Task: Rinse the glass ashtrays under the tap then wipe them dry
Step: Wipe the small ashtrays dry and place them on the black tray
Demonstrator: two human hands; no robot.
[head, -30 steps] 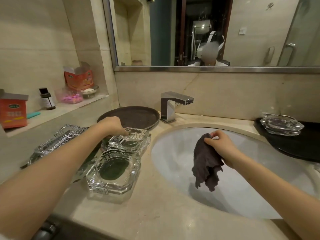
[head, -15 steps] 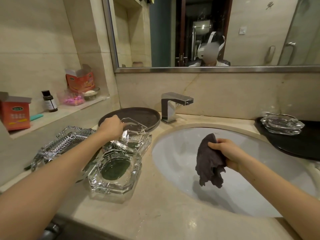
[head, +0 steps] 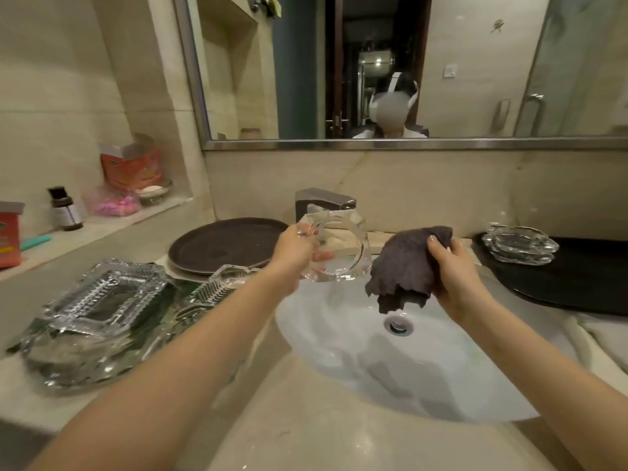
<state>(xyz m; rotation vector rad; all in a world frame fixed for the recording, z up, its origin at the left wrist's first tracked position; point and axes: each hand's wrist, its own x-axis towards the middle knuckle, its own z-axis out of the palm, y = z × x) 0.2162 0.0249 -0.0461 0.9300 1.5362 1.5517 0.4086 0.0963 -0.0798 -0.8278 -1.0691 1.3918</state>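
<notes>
My left hand (head: pixel 295 249) grips a clear square glass ashtray (head: pixel 343 248) by its left rim and holds it tilted on edge over the white sink (head: pixel 339 338), just below the chrome tap (head: pixel 323 202). No water runs from the tap. My right hand (head: pixel 453 266) grips a dark grey cloth (head: pixel 406 266) right beside the ashtray, over the basin. Several more glass ashtrays (head: pixel 102 300) lie on the counter at the left. Another glass ashtray (head: pixel 520 244) sits on a black tray (head: pixel 584 280) at the right.
A round dark tray (head: pixel 224 244) lies behind the left ashtrays. On the left ledge stand a small brown bottle (head: pixel 66 210), red boxes (head: pixel 136 163) and a pink packet. A white towel (head: pixel 598 338) lies at the right counter edge. The drain (head: pixel 398 325) sits mid-basin.
My left hand lifted one ashtray off the left pile and carried it right, up under the tap. My right hand raised the cloth toward it. The camera view dipped and shifted.
</notes>
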